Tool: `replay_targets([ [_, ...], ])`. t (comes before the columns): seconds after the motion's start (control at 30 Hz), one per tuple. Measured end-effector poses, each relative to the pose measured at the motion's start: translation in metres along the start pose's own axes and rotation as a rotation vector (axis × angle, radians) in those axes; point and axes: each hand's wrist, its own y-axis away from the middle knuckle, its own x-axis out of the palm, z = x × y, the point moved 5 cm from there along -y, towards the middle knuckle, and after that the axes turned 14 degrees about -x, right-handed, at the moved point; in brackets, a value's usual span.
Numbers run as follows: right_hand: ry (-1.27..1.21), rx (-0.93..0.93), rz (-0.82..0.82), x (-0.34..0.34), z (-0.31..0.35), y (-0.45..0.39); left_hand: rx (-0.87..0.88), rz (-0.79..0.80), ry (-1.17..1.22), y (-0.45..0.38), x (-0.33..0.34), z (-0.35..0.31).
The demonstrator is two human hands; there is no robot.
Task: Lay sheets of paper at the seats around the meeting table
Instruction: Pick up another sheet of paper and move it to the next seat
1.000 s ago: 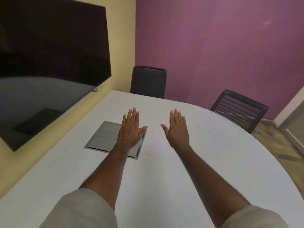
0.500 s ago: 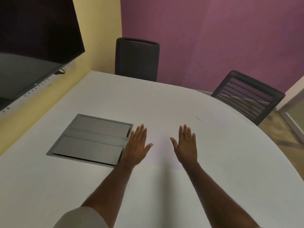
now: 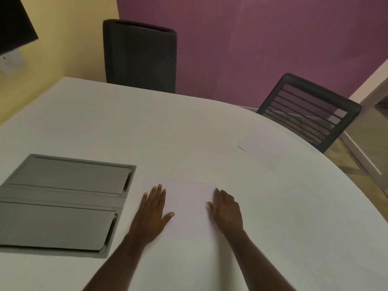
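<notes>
A white sheet of paper (image 3: 190,208) lies flat on the white meeting table (image 3: 189,133), hard to tell from the tabletop. My left hand (image 3: 152,214) rests palm down on its left edge with fingers spread. My right hand (image 3: 226,211) lies on its right edge, fingers slightly curled. A second sheet (image 3: 259,156) lies farther right, in front of the mesh-backed chair (image 3: 308,114).
A grey cable hatch (image 3: 60,202) is set into the table to the left of my hands. A dark chair (image 3: 139,55) stands at the far side against the purple wall. A black screen (image 3: 14,24) hangs on the yellow wall at upper left.
My view has tipped down and come closer to the table. Both hands have lowered onto the sheet, and my right fingers have curled a little.
</notes>
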Motion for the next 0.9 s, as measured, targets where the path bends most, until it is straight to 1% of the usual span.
replay_targets([
  [0.1, 0.045, -0.006, 0.009, 0.006, 0.0, -0.002, 0.008, -0.015, -0.021, 0.009, 0.017, 0.004],
  [0.23, 0.082, -0.022, -0.037, 0.014, -0.002, -0.002, -0.006, -0.023, -0.054, 0.011, 0.028, 0.011],
  [0.33, 0.071, -0.022, -0.065, 0.017, -0.003, 0.001, -0.014, -0.02, -0.045, 0.01, 0.029, 0.012],
  [0.4, 0.02, -0.012, -0.088, 0.018, -0.004, 0.001, -0.017, -0.024, -0.036, 0.011, 0.03, 0.011],
  [0.5, -0.116, 0.009, -0.123, 0.014, -0.004, 0.0, -0.017, -0.039, -0.028, 0.011, 0.031, 0.013],
  [0.57, -0.214, 0.006, -0.174, 0.008, 0.001, 0.001, -0.018, -0.039, -0.014, 0.011, 0.031, 0.014],
  [0.7, -0.573, 0.029, -0.338, -0.004, 0.015, 0.012, -0.019, -0.02, 0.032, 0.012, 0.028, 0.015],
  [0.73, -0.645, 0.022, -0.382, -0.008, 0.02, 0.016, -0.017, -0.013, 0.067, 0.012, 0.027, 0.015],
  [0.8, -0.754, 0.029, -0.449, -0.019, 0.032, 0.024, -0.015, -0.012, 0.217, 0.012, 0.02, 0.016],
  [0.9, -0.861, 0.026, -0.493, -0.045, 0.051, 0.032, -0.013, -0.071, 0.43, 0.005, -0.008, 0.015],
])
